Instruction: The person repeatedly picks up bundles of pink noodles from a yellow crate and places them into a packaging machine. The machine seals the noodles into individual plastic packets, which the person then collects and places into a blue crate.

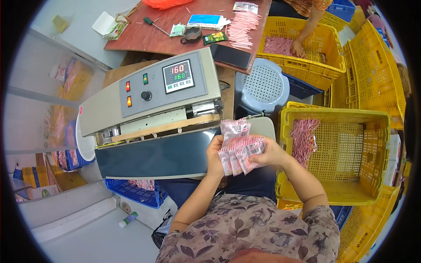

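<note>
A grey sealing machine [149, 105] with a dark conveyor belt [153, 155] fills the centre, and a yellow crate [337, 175] holding pink sachets stands just right. Before the belt, the left hand [215, 153] and right hand [272, 153] both clasp a fanned bundle of pink-and-white sachets [239, 147].

Both forearms rise from below, left hand [215, 154] and right hand [272, 152] meeting, each grip closed.

Small packing workshop: grey band sealing machine [149, 101] with indicator lights and a digital temperature display, yellow plastic crates [337, 153] with pink-and-white sachets [303, 140], more sachets piled on a worn wooden table [175, 30], blue crate [136, 190] below.
</note>
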Tool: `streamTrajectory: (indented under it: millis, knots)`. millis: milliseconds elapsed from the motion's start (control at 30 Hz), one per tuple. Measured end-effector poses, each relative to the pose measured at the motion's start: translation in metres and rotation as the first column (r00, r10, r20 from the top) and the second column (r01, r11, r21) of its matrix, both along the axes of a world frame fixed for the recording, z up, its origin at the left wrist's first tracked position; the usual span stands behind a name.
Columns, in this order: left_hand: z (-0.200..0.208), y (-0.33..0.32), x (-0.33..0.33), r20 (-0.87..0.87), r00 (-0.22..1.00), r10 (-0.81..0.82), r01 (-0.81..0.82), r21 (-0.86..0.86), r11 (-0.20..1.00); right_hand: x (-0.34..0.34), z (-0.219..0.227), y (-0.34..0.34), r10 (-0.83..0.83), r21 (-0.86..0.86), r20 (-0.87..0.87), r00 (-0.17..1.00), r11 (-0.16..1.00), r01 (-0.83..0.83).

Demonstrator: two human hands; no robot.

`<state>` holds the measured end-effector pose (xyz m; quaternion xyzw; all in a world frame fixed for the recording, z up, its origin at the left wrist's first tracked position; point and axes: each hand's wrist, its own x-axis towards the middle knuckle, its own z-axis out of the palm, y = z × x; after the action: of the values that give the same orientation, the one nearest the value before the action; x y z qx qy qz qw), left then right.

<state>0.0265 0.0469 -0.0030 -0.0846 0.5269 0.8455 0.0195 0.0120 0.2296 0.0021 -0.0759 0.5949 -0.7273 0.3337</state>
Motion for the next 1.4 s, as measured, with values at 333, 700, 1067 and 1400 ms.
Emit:
streamTrajectory:
  millis: [333, 700, 1067, 1400]
  knots:
    - [-0.001, -0.019, -0.026, 0.309, 0.950, -0.056, 0.121, -0.195, 0.973, -0.015, 0.005, 0.011, -0.051, 0.069, 0.064, 0.997, 0.996, 0.047]
    - [-0.008, -0.068, -0.013, 0.259, 0.931, 0.257, -0.195, -0.243, 0.950, -0.016, 0.004, 0.014, -0.032, 0.032, 0.088, 0.996, 0.999, 0.029]
    - [-0.012, -0.033, -0.027, 0.254, 0.967, -0.028, 0.058, -0.112, 0.992, -0.029, 0.004, -0.003, 0.102, 0.029, 0.101, 0.990, 0.994, -0.106]
    - [-0.013, -0.079, -0.022, 0.275, 0.941, 0.196, -0.160, -0.148, 0.976, -0.031, 0.002, 0.001, -0.070, -0.021, 0.119, 0.990, 0.997, 0.073]
